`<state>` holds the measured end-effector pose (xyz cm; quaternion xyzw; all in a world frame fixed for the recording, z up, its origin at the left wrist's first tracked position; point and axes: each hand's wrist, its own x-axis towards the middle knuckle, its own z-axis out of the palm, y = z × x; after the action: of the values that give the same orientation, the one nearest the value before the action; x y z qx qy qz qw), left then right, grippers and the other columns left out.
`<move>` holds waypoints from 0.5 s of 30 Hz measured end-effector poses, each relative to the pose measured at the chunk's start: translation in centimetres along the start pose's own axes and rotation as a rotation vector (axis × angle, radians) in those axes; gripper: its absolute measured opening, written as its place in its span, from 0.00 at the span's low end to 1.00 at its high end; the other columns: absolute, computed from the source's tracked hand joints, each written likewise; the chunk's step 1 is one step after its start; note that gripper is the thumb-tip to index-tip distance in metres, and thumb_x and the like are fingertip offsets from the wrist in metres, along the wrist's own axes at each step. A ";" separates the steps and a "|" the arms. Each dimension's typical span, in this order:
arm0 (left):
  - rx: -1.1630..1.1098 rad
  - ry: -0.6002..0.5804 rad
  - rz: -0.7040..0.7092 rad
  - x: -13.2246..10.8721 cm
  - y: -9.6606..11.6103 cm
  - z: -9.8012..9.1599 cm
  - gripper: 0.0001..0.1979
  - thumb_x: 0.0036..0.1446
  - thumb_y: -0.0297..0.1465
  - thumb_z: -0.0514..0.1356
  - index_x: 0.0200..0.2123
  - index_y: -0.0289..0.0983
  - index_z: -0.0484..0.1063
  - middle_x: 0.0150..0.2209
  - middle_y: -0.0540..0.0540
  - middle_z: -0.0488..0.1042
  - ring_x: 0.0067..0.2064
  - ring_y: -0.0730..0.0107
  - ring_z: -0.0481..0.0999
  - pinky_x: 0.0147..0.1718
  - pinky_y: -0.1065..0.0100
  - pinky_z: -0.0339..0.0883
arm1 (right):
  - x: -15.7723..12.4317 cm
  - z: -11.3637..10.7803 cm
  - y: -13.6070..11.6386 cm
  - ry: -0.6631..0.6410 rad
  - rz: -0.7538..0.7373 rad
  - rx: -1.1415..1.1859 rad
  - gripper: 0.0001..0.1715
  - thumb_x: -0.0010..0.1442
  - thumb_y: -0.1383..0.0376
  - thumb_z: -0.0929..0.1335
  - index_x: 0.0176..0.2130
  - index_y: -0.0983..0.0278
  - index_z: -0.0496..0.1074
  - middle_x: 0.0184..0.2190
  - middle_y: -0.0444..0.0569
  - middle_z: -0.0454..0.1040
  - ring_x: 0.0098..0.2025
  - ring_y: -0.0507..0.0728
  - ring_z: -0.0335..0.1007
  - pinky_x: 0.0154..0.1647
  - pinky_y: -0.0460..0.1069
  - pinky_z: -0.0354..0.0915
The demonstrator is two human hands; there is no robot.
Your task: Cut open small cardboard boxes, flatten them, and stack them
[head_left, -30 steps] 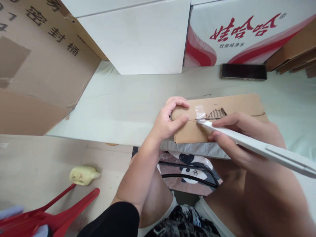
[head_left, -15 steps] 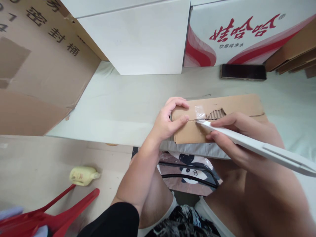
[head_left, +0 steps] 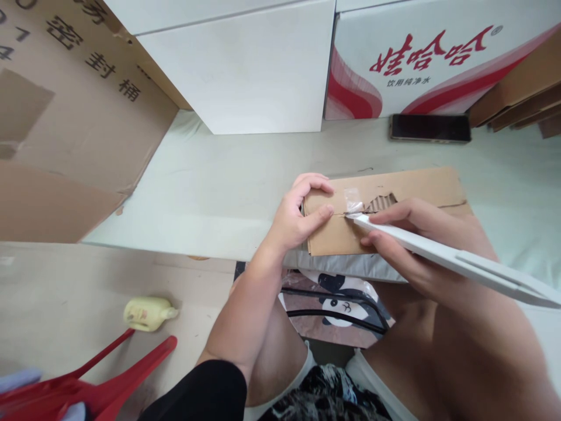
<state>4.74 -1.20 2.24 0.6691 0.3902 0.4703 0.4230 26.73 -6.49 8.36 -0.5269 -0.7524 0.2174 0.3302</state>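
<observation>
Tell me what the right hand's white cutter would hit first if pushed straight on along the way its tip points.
Held by the right hand, the white cutter points left along the small cardboard box seam; it would likely meet the clear tape, then the left hand thumb.

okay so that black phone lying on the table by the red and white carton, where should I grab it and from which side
Probably pinch the flat black phone across its two long edges, coming down from above. It lies flat on the pale table, long side parallel to the red-and-white printed carton close behind it. The near edge faces open table, so approach from the near side.
</observation>
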 end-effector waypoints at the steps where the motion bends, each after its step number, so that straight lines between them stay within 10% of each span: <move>1: -0.001 -0.002 0.005 0.0 0.0 0.0 0.22 0.58 0.52 0.65 0.42 0.39 0.73 0.50 0.40 0.73 0.57 0.55 0.73 0.61 0.55 0.65 | 0.0 0.0 -0.1 0.014 -0.008 0.001 0.09 0.63 0.54 0.71 0.38 0.56 0.76 0.25 0.40 0.82 0.19 0.52 0.73 0.21 0.47 0.62; 15: 0.007 0.013 0.013 0.0 -0.3 0.0 0.23 0.57 0.53 0.66 0.42 0.40 0.73 0.50 0.40 0.74 0.58 0.55 0.74 0.61 0.54 0.66 | 0.1 -0.1 0.0 -0.006 -0.011 -0.023 0.10 0.64 0.55 0.70 0.38 0.57 0.77 0.24 0.41 0.79 0.19 0.51 0.70 0.21 0.47 0.60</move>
<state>4.72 -1.10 1.94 0.6699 0.3902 0.4760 0.4153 26.76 -6.43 8.42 -0.5258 -0.7587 0.2086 0.3232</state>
